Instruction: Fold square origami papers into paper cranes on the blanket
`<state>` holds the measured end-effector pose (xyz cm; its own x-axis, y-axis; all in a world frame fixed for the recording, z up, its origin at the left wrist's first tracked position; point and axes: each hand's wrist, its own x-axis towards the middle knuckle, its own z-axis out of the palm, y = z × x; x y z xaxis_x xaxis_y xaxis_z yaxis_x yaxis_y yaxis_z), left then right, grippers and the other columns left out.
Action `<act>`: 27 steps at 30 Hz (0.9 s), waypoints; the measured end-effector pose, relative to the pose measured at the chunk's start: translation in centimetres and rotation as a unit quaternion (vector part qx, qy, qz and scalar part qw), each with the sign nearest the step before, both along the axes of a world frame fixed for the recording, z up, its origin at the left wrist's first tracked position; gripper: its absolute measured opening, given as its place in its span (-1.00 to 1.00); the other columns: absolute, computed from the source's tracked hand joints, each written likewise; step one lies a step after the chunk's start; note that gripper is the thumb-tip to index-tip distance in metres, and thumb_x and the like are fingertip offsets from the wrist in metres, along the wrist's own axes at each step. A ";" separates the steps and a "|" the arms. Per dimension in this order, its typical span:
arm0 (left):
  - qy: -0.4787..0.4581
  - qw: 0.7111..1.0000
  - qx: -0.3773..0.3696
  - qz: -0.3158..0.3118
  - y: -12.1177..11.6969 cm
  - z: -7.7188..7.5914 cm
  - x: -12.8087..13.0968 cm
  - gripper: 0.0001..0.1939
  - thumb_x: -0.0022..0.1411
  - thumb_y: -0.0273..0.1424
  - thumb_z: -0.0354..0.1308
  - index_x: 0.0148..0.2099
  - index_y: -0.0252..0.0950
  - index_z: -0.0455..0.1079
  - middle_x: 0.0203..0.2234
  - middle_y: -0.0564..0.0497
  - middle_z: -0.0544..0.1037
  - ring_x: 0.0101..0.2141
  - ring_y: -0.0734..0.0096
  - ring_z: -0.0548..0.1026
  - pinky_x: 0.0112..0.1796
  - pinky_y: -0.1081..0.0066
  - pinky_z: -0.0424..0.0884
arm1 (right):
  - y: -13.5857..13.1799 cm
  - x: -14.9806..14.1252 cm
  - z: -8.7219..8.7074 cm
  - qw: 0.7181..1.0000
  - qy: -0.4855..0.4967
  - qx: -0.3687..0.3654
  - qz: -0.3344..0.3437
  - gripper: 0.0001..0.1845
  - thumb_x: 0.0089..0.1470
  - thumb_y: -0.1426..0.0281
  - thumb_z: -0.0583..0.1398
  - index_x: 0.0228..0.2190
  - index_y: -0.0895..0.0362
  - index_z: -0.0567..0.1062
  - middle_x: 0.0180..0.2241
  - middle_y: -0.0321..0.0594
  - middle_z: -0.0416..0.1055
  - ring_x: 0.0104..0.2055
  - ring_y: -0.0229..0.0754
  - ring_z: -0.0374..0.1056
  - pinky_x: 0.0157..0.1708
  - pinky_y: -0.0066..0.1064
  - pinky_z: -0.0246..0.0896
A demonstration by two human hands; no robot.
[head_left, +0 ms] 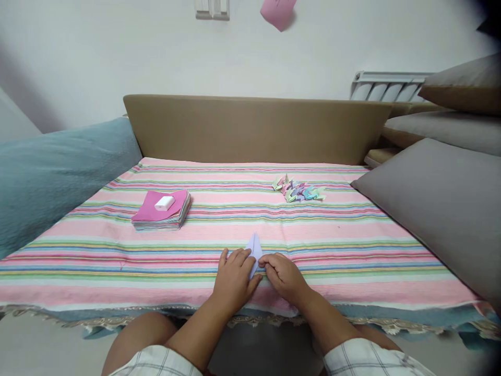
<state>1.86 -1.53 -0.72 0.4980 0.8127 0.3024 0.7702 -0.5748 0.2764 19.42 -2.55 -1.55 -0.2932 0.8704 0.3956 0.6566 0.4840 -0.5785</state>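
Note:
A pale lilac sheet of folded paper lies on the striped cloth in front of me, its pointed tip facing away and a crease down its middle. My left hand rests over its left side, fingers laid out across the paper and the thumb to the right. On the other side, my right hand has its fingers curled in and pinched at the paper's right edge. Both hands cover part of the lower half of the paper.
A stack of coloured paper at the left bears a small white box. Several folded paper pieces lie in a pile at the back right. A grey cushion borders the right side, a blue cushion the left.

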 end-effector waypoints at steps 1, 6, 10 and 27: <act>0.000 1.000 0.003 -0.001 0.1 0.0 0.0 -0.71 0.12 -0.29 0.15 -0.07 -0.17 0.37 0.02 -0.10 0.42 0.05 0.08 0.30 0.11 -0.08 -0.05 | 0.2 0.1 -0.1 1.000 0.005 0.010 -0.005 -0.72 0.08 0.52 -0.02 -0.27 0.09 0.44 -0.33 -0.23 0.45 -0.26 -0.18 0.31 -0.23 -0.34 0.22; -0.007 0.999 -0.016 -0.041 0.7 0.5 -0.8 -0.73 0.09 -0.46 0.09 -0.12 -0.15 0.39 0.01 -0.02 0.43 0.04 0.16 0.31 0.12 -0.05 -0.05 | 0.8 0.8 -0.5 0.998 -0.005 0.058 -0.016 -0.71 0.00 0.56 0.03 -0.28 0.11 0.47 -0.18 -0.13 0.40 -0.10 -0.10 0.26 -0.07 -0.22 0.17; -0.003 0.997 -0.043 -0.069 1.4 0.9 -1.8 -0.64 0.01 -0.59 0.02 -0.16 -0.14 0.39 0.01 0.06 0.45 0.06 0.21 0.28 0.14 -0.03 -0.09 | 0.7 0.8 -0.5 0.997 -0.051 0.056 -0.007 -0.67 -0.04 0.54 0.07 -0.22 0.08 0.48 0.00 -0.14 0.33 0.05 -0.04 0.16 0.03 -0.13 0.06; -0.018 0.994 -0.078 -0.070 2.2 1.0 -2.4 -0.77 0.08 -0.39 0.12 -0.15 -0.17 0.37 -0.05 0.03 0.48 0.06 0.18 0.28 0.14 -0.04 -0.07 | 0.8 -0.3 -0.5 0.998 -0.067 0.003 -0.021 -0.89 0.07 0.30 0.17 -0.33 0.04 0.46 -0.10 -0.23 0.42 -0.07 -0.10 0.24 -0.07 -0.20 0.00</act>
<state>-0.54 0.66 0.29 0.6010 0.7744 0.1978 0.6736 -0.6240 0.3961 19.17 -1.75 -2.10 -0.3059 0.8810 0.3609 0.7475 0.4570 -0.4820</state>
